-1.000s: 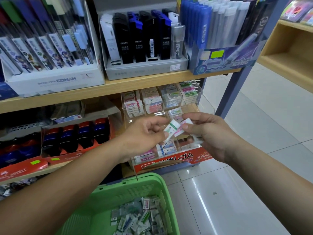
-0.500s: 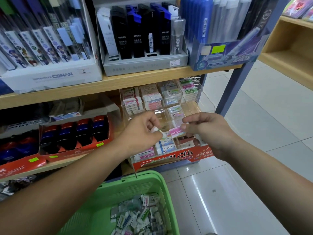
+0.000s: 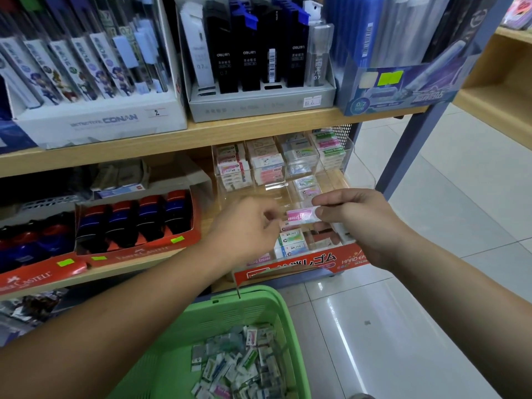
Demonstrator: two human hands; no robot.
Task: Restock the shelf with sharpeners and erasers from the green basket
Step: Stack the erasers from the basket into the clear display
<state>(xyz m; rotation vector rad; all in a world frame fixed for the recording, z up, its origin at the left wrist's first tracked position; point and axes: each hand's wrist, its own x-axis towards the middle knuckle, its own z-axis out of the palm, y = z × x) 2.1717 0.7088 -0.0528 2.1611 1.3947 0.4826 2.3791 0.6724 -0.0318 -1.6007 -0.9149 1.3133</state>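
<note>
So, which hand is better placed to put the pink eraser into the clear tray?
Right. The right hand pinches the eraser close to the tray's open compartments. The left hand is beside it, blurred, so its grip is unclear.

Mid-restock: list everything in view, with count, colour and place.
wooden shelves: two, tan, left and centre
pink eraser: one, pink and white, pinched in front of the lower shelf
green basket: one, green, bottom centre
loose erasers: many, white, green, pink, inside the basket
clear organiser: one, transparent, lower shelf, partly filled with erasers
red eraser box: one, red, lower shelf front
Faber-Castell trays: two, red, lower shelf left, holding red, blue and black items
Conan box: one, white, upper shelf left
grey Deli box: one, grey, upper shelf centre
blue 0.7 box: one, blue, upper shelf right
left hand: one, blurred, fingertips by the eraser's left end, grip unclear
right hand: one, pinching the pink eraser
</note>
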